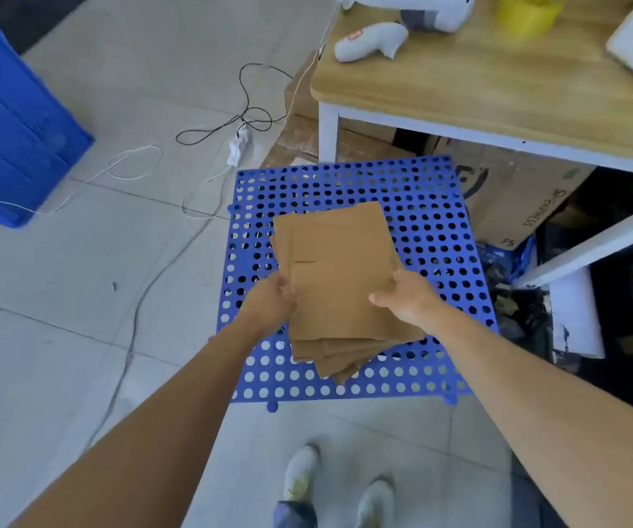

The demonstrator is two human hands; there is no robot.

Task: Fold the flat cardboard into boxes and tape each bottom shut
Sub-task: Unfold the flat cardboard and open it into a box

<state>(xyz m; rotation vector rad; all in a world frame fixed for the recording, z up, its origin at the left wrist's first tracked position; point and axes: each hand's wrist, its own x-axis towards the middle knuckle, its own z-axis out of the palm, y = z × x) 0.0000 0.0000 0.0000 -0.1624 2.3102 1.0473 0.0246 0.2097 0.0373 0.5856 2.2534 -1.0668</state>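
1. Stack of flat cardboard blanks [339,272] sits over the middle of a blue perforated plastic panel [429,207]; sheets fanned out unevenly at the near end.
2. Left hand [269,302] grips the stack's left edge, thumb on top, fingers hidden below.
3. Right hand [408,295] grips the right edge, thumb lying across the top sheet, fingers under the stack.
4. Can't tell whether the stack is lifted or resting on the panel.
5. Panel lies on the tiled floor [78,299], its far right corner reaching under the wooden table [497,81].
6. On the table: white handheld device [370,41] near the left edge, yellow item [528,13] further back, blurred.
7. Printed cardboard box [513,196] stands under the table, just beside the panel.
8. Blue plastic crate [9,127] far left, well apart from the panel.
9. White power strip [238,146] with black and white cables on the floor beyond the panel.
10. Person's light sneakers [299,474] at the bottom edge, near the panel's front.
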